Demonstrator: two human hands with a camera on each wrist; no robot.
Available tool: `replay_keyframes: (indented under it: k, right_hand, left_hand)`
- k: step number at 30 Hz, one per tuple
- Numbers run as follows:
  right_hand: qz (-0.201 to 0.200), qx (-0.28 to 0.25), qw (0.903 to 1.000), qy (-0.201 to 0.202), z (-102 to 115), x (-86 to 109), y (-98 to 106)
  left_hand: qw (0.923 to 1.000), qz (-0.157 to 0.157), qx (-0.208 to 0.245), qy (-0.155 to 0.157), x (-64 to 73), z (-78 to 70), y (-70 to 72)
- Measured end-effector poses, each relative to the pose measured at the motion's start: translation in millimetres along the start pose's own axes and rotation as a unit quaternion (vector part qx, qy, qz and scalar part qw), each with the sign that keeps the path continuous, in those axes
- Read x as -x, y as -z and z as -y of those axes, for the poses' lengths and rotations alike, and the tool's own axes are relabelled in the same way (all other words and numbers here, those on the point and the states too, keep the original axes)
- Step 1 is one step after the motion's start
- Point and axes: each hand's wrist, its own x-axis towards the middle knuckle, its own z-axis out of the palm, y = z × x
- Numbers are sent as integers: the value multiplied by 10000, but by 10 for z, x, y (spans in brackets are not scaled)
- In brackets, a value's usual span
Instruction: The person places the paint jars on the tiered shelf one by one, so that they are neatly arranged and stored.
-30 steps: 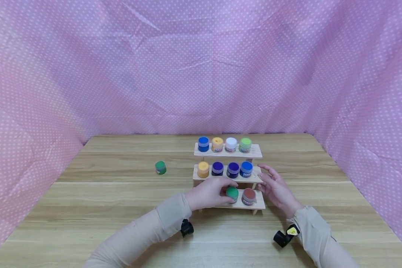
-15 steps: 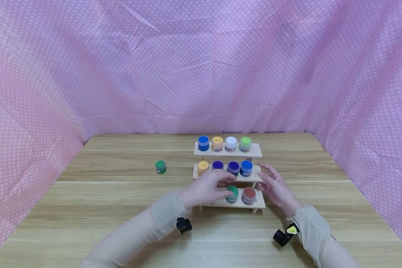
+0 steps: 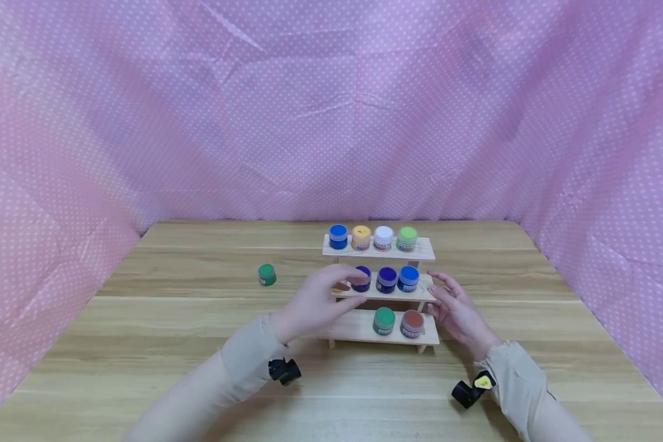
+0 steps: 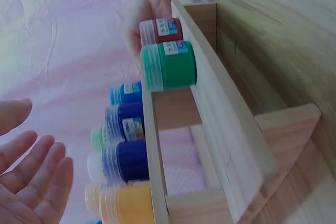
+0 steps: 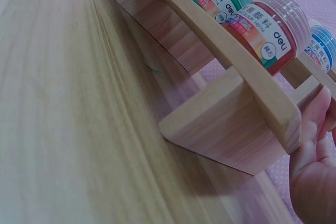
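My left hand (image 3: 314,302) hovers before the left part of a three-tier wooden rack (image 3: 349,326), thumb and fingers spread with nothing between them. On the lowest tier stand a green paint jar (image 3: 384,321) and a reddish-brown paint jar (image 3: 412,324), side by side toward the right. The middle tier carries two purple jars (image 3: 387,280) and a blue jar (image 3: 408,278); a yellow jar (image 4: 128,204) there is mostly hidden behind my left hand in the head view. At the rack's right end, my right hand (image 3: 460,316) holds the middle shelf's edge between thumb and fingers.
Along the top tier sit a blue jar (image 3: 338,237), a yellow jar (image 3: 361,238), a white jar (image 3: 383,239) and a light green jar (image 3: 406,239). Another green jar (image 3: 267,274) stands on the wooden table (image 3: 199,307), left of the rack. Pink dotted cloth (image 3: 331,110) surrounds the table's back and sides.
My left hand has let go of the green jar on the lowest tier and drawn back to the left, its fingers opening. The right hand stays at the rack's end.
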Motion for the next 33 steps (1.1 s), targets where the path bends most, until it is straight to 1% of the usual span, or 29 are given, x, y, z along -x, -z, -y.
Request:
replay_keyframes:
  k: [3,7,10,12,15,18,21,25,29,33]
  right_hand:
    - [4,-73,10000,27,0,1,-4]
    - [-36,-37,10000,11,-1,6,0]
    - [-56,17,10000,-25,-1,9,4]
    - [-55,46,10000,-45,-2,13,8]
    - [-45,70,9999,-64,-4,20,16]
    - [-30,87,9999,-74,-6,24,21]
    - [-22,115,9999,-79,-8,29,26]
    - [34,106,9999,-35,-12,35,34]
    - [96,64,9999,10,-20,35,47]
    - [73,-106,9999,67,-31,28,59]
  left_hand:
    - [9992,-341,141,-157,30,31,52]
    - [9971,-677,194,-276,60,64,116]
    - [9954,-917,53,-279,92,96,175]
    - [9935,-1106,-131,-255,121,132,217]
    - [9895,-1368,-423,-192,167,225,275]
    - [9865,-1547,-515,-153,204,330,333]
    - [9850,-1631,-560,-62,237,418,387]
    - [9820,-1680,-838,201,283,509,451]
    - [9801,-1604,-1033,553,325,592,500]
    - [9798,-1446,-1026,922,366,677,534]
